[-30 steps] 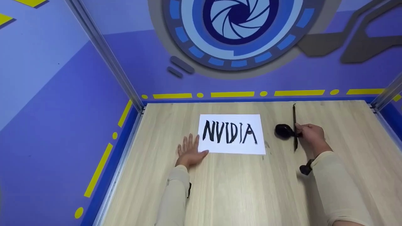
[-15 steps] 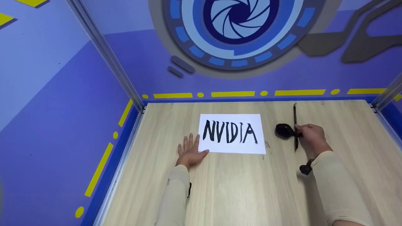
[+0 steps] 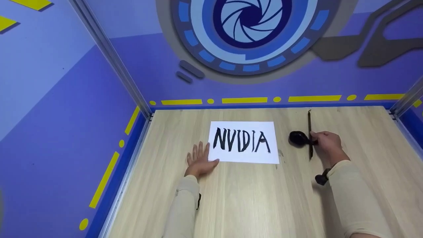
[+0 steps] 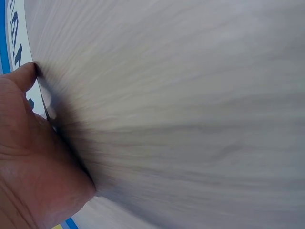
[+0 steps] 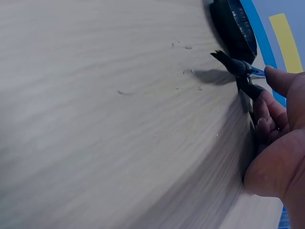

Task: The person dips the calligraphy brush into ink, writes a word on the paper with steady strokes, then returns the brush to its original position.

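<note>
A white sheet of paper (image 3: 243,157) bears the word NVIDIA in black brush letters. My left hand (image 3: 199,164) lies flat with fingers spread at its lower left corner, the thumb over the bottom edge. To the right of the sheet, my right hand (image 3: 328,143) pinches a dark, slender paintbrush (image 3: 309,122) between thumb and fingers. Its black bristles (image 5: 223,58) point toward the near side of the table. Just beside these fingers sits a round, black, shallow ink dish (image 3: 297,138) with a short handle; the brush crosses over that handle, whose end is hidden by the fingers.
The wooden table (image 3: 244,201) carries a few dark smudges right of the sheet. Blue and purple printed panels (image 3: 132,62) with yellow dashes wall in its back and sides. A small black device (image 3: 321,178) is strapped at the right wrist.
</note>
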Demonstrator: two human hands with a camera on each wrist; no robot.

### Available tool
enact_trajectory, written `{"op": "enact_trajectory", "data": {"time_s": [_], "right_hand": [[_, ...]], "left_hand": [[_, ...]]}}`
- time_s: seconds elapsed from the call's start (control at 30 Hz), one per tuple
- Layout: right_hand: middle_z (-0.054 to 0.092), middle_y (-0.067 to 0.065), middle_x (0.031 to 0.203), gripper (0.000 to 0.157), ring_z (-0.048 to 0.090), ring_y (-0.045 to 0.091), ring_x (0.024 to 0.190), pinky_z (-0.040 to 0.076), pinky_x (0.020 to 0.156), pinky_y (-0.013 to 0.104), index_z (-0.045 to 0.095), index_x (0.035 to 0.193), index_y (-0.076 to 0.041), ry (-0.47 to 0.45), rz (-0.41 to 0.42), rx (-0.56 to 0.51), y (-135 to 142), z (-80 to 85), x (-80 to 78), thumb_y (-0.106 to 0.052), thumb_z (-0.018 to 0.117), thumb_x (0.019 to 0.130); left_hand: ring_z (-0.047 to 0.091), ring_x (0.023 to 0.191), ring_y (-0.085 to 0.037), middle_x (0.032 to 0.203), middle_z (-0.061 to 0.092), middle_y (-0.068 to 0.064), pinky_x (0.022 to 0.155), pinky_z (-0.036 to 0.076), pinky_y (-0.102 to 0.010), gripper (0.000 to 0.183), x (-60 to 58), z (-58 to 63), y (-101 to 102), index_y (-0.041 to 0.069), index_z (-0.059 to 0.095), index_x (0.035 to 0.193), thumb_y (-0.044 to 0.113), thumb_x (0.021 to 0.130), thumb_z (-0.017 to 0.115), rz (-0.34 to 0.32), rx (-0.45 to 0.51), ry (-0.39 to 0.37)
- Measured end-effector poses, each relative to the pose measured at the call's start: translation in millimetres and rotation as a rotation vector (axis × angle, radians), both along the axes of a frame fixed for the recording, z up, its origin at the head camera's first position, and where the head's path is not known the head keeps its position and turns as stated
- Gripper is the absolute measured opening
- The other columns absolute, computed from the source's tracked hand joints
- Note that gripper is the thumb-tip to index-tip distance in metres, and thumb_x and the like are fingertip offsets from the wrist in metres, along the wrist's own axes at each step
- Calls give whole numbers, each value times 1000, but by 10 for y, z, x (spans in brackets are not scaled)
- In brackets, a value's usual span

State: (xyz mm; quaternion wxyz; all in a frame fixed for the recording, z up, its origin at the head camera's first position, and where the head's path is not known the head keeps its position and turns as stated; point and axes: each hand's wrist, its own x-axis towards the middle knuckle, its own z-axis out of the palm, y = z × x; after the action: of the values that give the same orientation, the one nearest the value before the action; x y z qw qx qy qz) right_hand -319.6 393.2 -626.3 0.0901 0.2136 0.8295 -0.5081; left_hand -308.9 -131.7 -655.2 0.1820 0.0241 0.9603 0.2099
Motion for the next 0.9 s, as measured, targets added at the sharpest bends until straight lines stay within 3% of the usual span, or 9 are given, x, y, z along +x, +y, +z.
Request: {"op": "enact_trajectory", "data": {"time_s": [0.13, 0.23, 0.3, 0.4, 0.53, 0.63, 0.8, 0.9], "right_hand": [[59, 15, 143, 74, 52, 34, 139, 48, 104, 36, 57, 148, -1, 32, -8, -1, 26, -31, 74, -61, 56, 105], [65, -8, 122, 75, 58, 15, 125, 48, 98, 26, 55, 150, -2, 56, -26, -40, 84, -37, 140, -61, 58, 104], [63, -23, 109, 77, 57, 3, 115, 47, 102, 26, 54, 152, -4, 70, -38, -74, 120, -35, 180, -63, 58, 104], [61, -35, 97, 73, 53, -7, 106, 45, 112, 35, 56, 150, -8, 87, -72, -107, 155, -58, 237, -64, 58, 103], [64, -35, 101, 61, 52, -6, 109, 35, 126, 47, 62, 142, -17, 112, -112, -204, 169, -51, 303, -64, 56, 104], [67, -32, 106, 48, 53, -5, 112, 28, 129, 44, 65, 133, -26, 141, -125, -355, 153, 35, 379, -63, 52, 106], [73, -26, 104, 34, 59, -5, 110, 35, 111, 26, 69, 119, -29, 200, -218, -641, -43, 243, 563, -56, 49, 110], [72, -23, 105, 37, 60, -3, 111, 40, 105, 24, 74, 115, -25, 279, -314, -649, -245, 304, 560, -53, 51, 110]], "left_hand": [[-19, 169, -33, 182, -18, -2, 133, -12, -65, 99, 5, -16, 8, 33, 1, 173, 73, 99, 51, -3, 17, 3], [-22, 168, -32, 181, -20, -2, 133, -15, -64, 100, 44, 24, 39, 31, 0, 173, 73, 99, 51, -5, 31, -5], [-22, 168, -33, 182, -19, -4, 133, -15, -64, 101, 72, 75, 58, 28, 2, 174, 73, 98, 52, -3, 57, 0], [-17, 169, -37, 182, -14, -9, 133, -14, -65, 102, 108, 137, 74, 24, 7, 174, 71, 98, 55, -7, 103, 30], [-13, 170, -37, 183, -9, -12, 133, -11, -66, 103, 116, 144, 70, 20, 7, 174, 70, 99, 56, -11, 133, 78], [-11, 170, -36, 183, -6, -11, 134, -10, -65, 105, 111, 90, 45, 16, 4, 174, 69, 100, 56, 11, 176, 101], [-8, 171, -35, 183, 1, -12, 134, -12, -62, 103, 103, -20, -45, 10, 3, 173, 63, 102, 55, 92, 258, 124], [-2, 171, -36, 182, 9, -15, 135, -11, -62, 92, 96, 5, -78, 8, 11, 173, 53, 105, 55, 175, 330, 138]]}}
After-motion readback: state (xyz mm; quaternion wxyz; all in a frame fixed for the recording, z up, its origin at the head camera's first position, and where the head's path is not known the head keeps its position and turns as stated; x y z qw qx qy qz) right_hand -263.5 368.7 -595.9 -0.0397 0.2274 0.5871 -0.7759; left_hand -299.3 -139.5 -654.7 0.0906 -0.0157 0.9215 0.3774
